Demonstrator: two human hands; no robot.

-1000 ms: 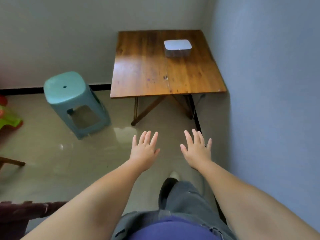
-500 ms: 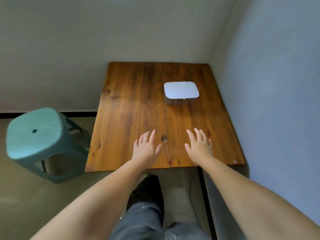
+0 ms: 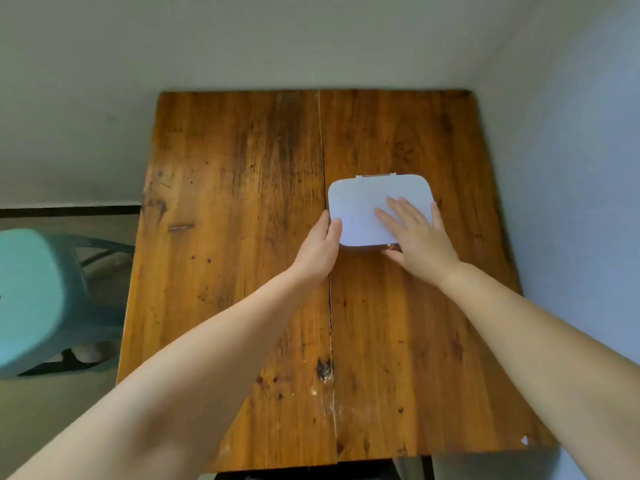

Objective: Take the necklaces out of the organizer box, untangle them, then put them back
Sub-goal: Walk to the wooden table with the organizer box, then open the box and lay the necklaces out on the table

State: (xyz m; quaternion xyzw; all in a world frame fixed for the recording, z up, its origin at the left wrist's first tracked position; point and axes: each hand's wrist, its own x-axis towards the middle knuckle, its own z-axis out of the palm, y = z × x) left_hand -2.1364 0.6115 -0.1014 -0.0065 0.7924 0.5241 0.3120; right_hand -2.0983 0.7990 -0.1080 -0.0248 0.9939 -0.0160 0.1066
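A white organizer box with rounded corners sits closed on the wooden table, right of the table's middle seam. My left hand touches the box's near left corner with thumb and fingers. My right hand lies flat on the lid's right half, fingers spread, its thumb by a small gold clasp on the front edge. No necklace shows; the lid hides the inside.
The table stands in a room corner, with walls behind it and on its right. A teal plastic stool stands on the floor to the left. The table's near edge is at the bottom of the view.
I have stepped up to the table. Both hands moved forward from the near edge to the box; the left now touches its corner and the right rests on the lid.
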